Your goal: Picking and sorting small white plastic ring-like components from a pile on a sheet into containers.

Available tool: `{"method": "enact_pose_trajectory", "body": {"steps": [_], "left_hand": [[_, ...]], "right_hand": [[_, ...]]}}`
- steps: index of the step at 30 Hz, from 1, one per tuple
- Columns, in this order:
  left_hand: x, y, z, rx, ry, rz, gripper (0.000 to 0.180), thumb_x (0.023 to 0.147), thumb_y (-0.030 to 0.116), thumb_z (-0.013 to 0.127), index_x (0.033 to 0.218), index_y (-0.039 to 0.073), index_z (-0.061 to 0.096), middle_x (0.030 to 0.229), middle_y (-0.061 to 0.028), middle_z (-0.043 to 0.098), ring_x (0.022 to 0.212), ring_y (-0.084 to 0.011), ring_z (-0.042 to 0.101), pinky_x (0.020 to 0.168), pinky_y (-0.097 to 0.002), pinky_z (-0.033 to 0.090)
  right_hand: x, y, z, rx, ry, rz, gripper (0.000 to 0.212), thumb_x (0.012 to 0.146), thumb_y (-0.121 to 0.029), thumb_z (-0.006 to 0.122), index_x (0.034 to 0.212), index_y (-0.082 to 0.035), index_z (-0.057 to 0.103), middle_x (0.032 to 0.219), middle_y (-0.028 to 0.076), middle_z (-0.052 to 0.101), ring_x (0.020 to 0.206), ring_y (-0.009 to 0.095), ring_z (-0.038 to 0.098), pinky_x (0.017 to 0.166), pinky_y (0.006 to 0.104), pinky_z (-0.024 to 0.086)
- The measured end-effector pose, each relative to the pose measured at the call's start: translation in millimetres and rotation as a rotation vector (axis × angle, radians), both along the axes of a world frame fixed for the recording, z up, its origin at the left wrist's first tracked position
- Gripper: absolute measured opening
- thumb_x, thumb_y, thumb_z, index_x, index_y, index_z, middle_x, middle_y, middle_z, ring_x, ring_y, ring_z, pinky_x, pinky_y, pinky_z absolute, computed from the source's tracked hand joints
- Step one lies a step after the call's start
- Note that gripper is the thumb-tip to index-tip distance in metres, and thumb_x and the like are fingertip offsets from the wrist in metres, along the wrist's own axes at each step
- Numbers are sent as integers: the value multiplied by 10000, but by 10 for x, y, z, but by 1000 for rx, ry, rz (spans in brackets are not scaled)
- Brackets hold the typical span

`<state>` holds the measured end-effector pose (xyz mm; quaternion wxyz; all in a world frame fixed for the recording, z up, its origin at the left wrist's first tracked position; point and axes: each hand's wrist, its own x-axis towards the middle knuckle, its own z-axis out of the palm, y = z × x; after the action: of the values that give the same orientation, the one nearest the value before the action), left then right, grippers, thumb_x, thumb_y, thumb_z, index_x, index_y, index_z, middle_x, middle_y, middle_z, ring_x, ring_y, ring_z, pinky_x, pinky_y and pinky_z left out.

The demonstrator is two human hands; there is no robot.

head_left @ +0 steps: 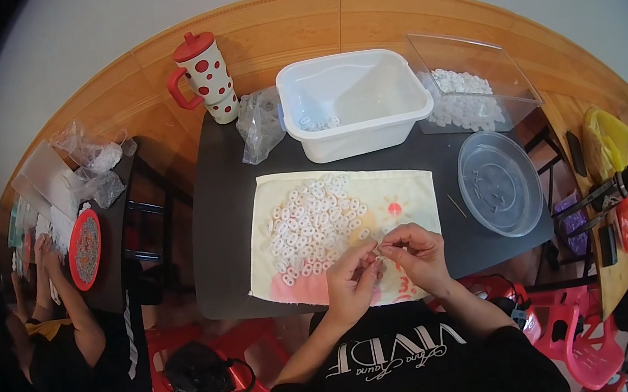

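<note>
A pale cloth [407, 188] with pink and yellow patches lies on the dark table [224, 230], and a heap of several small white rings [313, 223] covers its left half. Both hands meet over the cloth's near edge. My left hand [354, 283] and my right hand [415, 255] have their fingertips pinched together around something tiny, probably one of the white rings; it is too small to make out. The hands touch each other at the fingertips.
Behind the cloth stand a white plastic tub [354, 105], a clear box of white pieces [473, 86], a clear round lid [499, 181], a plastic bag [260, 124] and a red-dotted mug [204, 76]. Another person [61, 305] works at a table on the left beside a red tray [86, 248]. Red stools [549, 324] stand below.
</note>
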<state>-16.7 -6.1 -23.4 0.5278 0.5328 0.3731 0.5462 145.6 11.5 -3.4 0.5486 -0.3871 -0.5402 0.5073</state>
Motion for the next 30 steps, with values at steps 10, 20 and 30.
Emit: {"method": "enact_pose_trajectory", "body": {"steps": [10,20,30], "left_hand": [[-3,-33,-1,47,-13,23,306,920,-108,568,1210,-29,620,927,-62,606,731,-94,622,642,-229,525],[-18,-41,13,27,-52,34,284,933,-91,561,1204,-33,622,902,-50,604,693,-88,618,592,-217,512],[-13,-49,58,125,2,68,262,922,-109,563,1165,-38,631,900,-50,601,678,-80,609,579,-214,497]], "right_hand": [[-39,-12,38,73,-171,5,122,841,93,706,933,17,681,903,61,684,817,101,626,736,221,480],[-43,-6,2,191,-207,-52,107,853,83,669,929,8,657,835,48,657,744,96,609,676,233,477],[-35,50,92,350,-365,23,124,826,119,657,901,22,637,832,120,657,745,198,643,604,274,481]]}}
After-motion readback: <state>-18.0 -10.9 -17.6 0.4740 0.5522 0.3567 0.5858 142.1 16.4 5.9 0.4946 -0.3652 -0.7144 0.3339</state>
